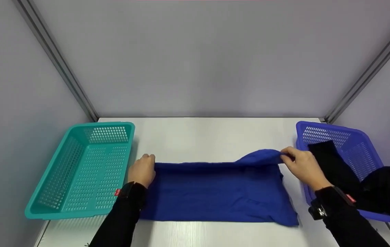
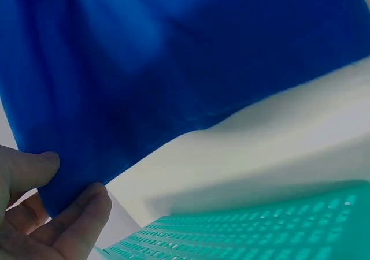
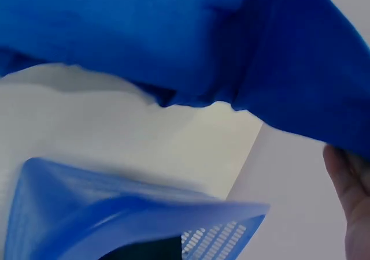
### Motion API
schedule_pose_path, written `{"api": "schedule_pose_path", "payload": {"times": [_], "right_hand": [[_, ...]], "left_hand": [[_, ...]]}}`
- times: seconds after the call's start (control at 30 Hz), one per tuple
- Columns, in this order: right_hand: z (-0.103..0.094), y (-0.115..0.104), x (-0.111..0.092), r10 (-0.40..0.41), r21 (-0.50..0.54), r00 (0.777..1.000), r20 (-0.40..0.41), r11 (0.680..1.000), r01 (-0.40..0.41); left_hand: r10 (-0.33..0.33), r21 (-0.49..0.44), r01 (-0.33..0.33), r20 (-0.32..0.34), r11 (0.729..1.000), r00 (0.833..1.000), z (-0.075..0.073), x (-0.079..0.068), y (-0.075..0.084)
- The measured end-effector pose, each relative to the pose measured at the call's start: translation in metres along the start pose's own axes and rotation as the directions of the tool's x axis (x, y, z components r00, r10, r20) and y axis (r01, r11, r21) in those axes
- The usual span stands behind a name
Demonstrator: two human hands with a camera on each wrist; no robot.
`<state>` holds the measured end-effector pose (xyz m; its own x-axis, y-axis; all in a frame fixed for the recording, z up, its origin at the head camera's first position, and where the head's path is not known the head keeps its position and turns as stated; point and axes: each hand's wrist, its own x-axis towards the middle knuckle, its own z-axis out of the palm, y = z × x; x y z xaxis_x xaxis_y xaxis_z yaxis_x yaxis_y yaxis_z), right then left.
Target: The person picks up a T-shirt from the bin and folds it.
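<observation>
**Your two hands pinch the far corners of the blue cloth (image 1: pixel 215 195)**

The cloth lies spread across the white table (image 1: pixel 195 137), between the two baskets. Your left hand (image 1: pixel 142 170) pinches its far left corner; the left wrist view shows your thumb on one face and your fingers on the other. Your right hand (image 1: pixel 304 168) grips the far right corner between thumb and fingers, and the edge there rises in a raised fold. The near edge lies fairly straight, with wrinkles towards its right corner.

To your left stands the teal basket (image 1: pixel 93 175), its slotted floor bare, with your left hand just beside its right rim. To your right is the purple basket (image 1: pixel 362 156), close to your right wrist. Black fabric (image 1: pixel 330 163) lies in it, with part of it over the right rim.
</observation>
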<state>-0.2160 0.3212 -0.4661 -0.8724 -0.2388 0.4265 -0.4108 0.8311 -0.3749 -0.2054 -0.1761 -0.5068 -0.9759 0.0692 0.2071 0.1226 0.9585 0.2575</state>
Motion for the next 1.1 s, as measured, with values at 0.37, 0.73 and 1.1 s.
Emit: {"api": "schedule_pose_path", "payload": {"times": [0.37, 0.73, 1.1], "right_hand": [[-0.012, 0.01, -0.057, -0.146, 0.129, 0.943, 0.297, 0.985, 0.112], [0.011, 0.015, -0.101, -0.316, 0.223, 0.891, 0.327, 0.942, 0.252], [0.026, 0.014, -0.12, -0.178, 0.18, 0.842, 0.509, 0.979, 0.098]], "left_hand": [[0.05, 0.067, -0.054, 0.056, 0.996, 0.997, 0.006, -0.017, 0.0], [0.1, 0.168, -0.1, 0.014, 0.981, 0.995, 0.023, -0.042, 0.002], [0.091, 0.349, -0.107, 0.062, 0.931, 0.994, 0.037, -0.063, 0.01]]}}
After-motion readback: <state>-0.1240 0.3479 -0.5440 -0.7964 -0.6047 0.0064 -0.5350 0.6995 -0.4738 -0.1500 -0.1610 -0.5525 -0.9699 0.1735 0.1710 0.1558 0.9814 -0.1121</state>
